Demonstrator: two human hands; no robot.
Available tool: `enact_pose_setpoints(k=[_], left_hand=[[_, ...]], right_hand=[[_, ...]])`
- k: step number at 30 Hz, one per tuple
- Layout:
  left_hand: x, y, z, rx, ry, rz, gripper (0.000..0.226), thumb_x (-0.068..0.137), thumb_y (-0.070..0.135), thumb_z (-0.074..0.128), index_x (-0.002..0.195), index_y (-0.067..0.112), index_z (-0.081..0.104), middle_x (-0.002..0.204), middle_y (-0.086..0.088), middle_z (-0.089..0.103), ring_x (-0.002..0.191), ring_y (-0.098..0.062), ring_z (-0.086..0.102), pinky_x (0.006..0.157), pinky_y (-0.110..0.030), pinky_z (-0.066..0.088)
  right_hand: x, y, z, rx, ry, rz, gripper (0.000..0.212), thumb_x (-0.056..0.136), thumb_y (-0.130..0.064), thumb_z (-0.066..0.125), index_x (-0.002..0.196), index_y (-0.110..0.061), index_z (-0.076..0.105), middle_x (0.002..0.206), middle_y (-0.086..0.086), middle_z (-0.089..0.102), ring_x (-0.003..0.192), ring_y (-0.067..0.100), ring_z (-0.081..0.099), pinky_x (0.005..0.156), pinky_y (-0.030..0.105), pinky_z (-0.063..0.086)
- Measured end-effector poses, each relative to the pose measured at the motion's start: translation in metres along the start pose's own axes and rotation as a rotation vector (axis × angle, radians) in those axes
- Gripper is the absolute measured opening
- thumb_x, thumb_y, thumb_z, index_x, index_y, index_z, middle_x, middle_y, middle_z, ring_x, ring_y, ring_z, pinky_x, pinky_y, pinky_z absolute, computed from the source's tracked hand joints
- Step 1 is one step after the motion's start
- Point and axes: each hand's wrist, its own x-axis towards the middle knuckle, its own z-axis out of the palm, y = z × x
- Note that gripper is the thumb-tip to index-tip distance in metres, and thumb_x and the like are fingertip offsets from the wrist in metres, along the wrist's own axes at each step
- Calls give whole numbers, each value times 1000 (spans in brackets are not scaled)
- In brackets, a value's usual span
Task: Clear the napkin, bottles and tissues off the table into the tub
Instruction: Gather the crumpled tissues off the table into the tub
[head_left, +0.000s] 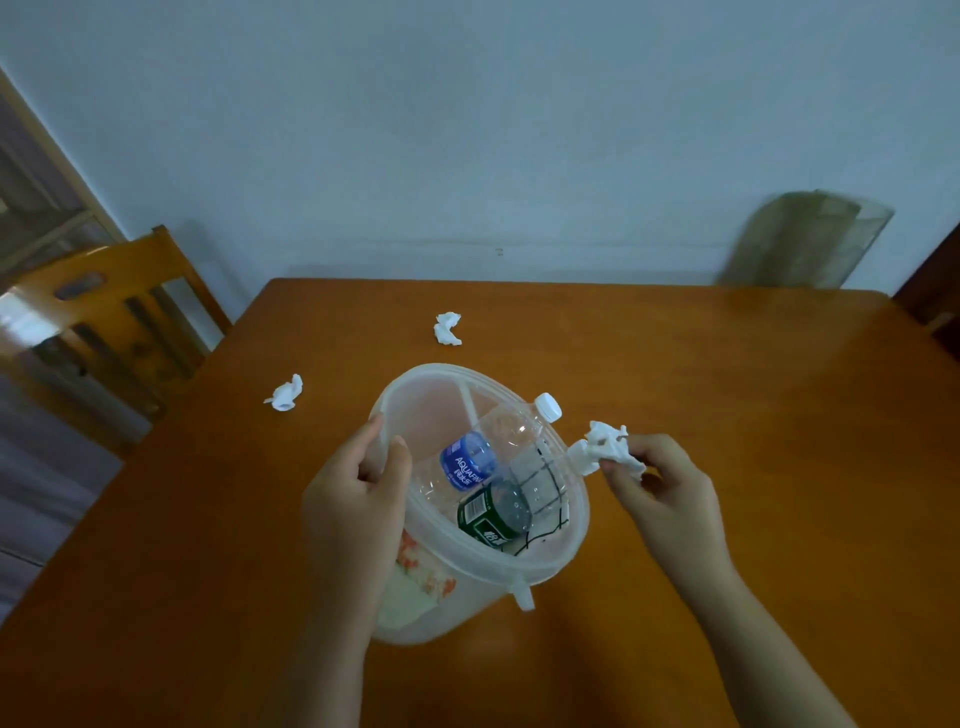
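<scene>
A translucent plastic tub (550, 564) stands tilted on the wooden table (753, 415). Inside it lie a clear bottle with a blue label and white cap (498, 441), a green-labelled bottle (493, 512) and a white napkin with black grid lines (545, 483). My left hand (358, 499) grips the tub's left rim. My right hand (660, 483) pinches a crumpled white tissue (605, 447) just right of the tub's rim. Two more crumpled tissues lie on the table: one far behind the tub (448, 328), one to its left (284, 394).
A wooden chair (109, 312) stands at the table's left side. A greenish chair back (805, 239) leans at the far right by the pale wall. The table's far edge runs close to the wall.
</scene>
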Motion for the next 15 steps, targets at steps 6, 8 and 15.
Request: enact_pose_setpoints(k=[6,8,15], left_hand=[[-29,-4,-36,-11,21,-24,38,83,27,56,121,20,56,73,-7,64,67,-22,61,54,-38,56],[-40,-3,-46,-3,42,-19,38,83,24,56,121,21,55,76,-13,64,68,-28,61,54,-42,55],[-72,-1,-76,74,181,-74,39,83,29,55,121,20,56,77,-8,63,69,-21,60,56,-39,56]], right_hand=[[-31,-41,31,1,-153,-96,28,76,-7,65,78,-34,57,83,-10,59,79,3,54,64,9,40],[-37,-48,41,-8,-211,-119,32,77,-7,65,77,-37,55,84,-12,58,80,2,53,64,8,40],[-51,-62,65,-103,-558,-170,18,78,-17,66,96,-20,63,100,-6,58,91,8,54,70,6,40]])
